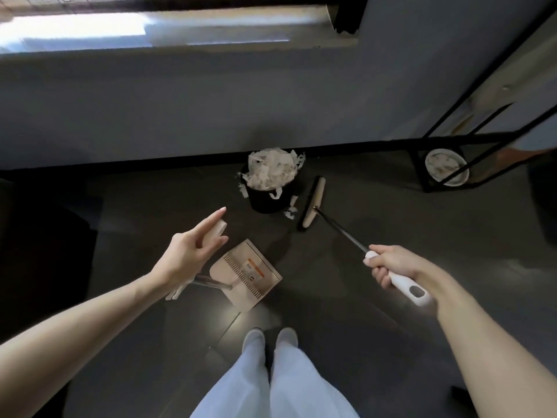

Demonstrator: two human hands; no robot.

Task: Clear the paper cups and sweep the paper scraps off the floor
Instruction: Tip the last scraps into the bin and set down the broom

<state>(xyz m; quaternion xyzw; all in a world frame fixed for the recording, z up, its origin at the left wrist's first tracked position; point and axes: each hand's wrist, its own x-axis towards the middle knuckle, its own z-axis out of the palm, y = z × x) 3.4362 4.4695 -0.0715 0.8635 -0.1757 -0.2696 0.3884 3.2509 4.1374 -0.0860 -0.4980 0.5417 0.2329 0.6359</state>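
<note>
The right hand (388, 267) gripped the broom (314, 203), its head lying near-to-far just right of the paper scraps (291, 212) beside the bin (265, 202); the dustpan (250, 273) lay near-left of them; whether the left hand (190, 251) held anything could not be told.

Two hands are showing: the left hand (193, 251) is pinching one small pale object (217, 231), and the right hand (388, 263) is gripping one broom (313, 203). One dustpan (247, 273) and one black bin (271, 199) are sitting below. About three loose paper scraps (291, 214) are lying beside the bin. One round white container (447, 167) is standing inside one black frame (418, 173), and two shoes (254, 336) are showing.
</note>
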